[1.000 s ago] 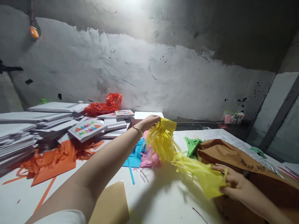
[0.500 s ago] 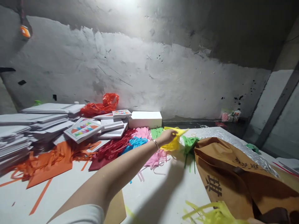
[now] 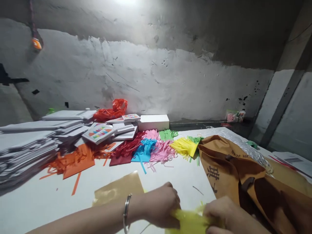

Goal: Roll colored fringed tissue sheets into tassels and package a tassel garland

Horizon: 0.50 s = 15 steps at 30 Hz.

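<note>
My left hand [image 3: 162, 203], with a silver bangle on the wrist, is closed at the left side of a yellow fringed paper [image 3: 191, 222] near the bottom edge. From the right, my right hand [image 3: 227, 216] grips the same paper; motion blurs it. A brown-gold sheet [image 3: 122, 188] lies beside my left forearm. Farther back are another yellow fringed paper [image 3: 184, 147], a pink one [image 3: 162, 152], a blue one [image 3: 144, 151], a dark red one [image 3: 122, 154], an orange one [image 3: 79, 164] and a green one [image 3: 168, 134].
White flat card stacks [image 3: 26, 139] fill the left. Boxes with coloured pictures [image 3: 99, 132], a red plastic bag [image 3: 110, 112] and a white box [image 3: 154, 123] stand toward the wall. A brown fabric bag [image 3: 227, 169] lies at right, with clear plastic [image 3: 253, 149] behind it.
My left hand has come back from the far yellow pile to the yellow paper near me. My right hand has come into fuller view, and the camera view has shifted.
</note>
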Available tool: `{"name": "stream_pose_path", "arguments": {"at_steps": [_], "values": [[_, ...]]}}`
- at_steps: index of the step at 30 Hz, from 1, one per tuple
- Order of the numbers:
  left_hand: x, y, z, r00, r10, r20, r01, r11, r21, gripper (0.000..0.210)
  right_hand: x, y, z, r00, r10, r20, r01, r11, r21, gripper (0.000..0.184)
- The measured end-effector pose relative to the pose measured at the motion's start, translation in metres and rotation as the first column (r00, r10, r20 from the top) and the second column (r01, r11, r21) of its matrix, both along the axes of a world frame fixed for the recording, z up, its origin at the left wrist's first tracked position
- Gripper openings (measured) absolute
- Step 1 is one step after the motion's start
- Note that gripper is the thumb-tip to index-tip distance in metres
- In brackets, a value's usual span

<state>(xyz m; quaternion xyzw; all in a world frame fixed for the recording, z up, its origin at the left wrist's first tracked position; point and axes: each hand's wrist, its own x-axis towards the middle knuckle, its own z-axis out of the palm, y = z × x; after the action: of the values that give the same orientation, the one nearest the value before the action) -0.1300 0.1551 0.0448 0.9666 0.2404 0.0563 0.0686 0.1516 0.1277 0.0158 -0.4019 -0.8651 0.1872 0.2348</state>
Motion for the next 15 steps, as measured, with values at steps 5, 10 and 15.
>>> {"name": "stream_pose_path", "arguments": {"at_steps": [5, 10, 15], "values": [[-0.047, -0.027, 0.019, 0.970, 0.236, 0.059, -0.236, 0.972, -0.010, 0.021, -0.018, -0.006, 0.016, 0.980, -0.033, 0.197, 0.007, 0.991, 0.130, 0.009], [-0.085, -0.084, 0.034, 0.889, 0.417, 0.190, -0.446, 0.882, 0.151, 0.019, -0.031, -0.041, 0.007, 0.987, -0.084, 0.137, 0.016, 0.900, 0.436, 0.015], [-0.133, -0.166, -0.008, 0.817, 0.565, 0.119, -0.569, 0.753, 0.330, 0.035, -0.062, -0.102, -0.079, 0.975, -0.060, 0.213, -0.070, 0.829, 0.554, 0.074]]}}
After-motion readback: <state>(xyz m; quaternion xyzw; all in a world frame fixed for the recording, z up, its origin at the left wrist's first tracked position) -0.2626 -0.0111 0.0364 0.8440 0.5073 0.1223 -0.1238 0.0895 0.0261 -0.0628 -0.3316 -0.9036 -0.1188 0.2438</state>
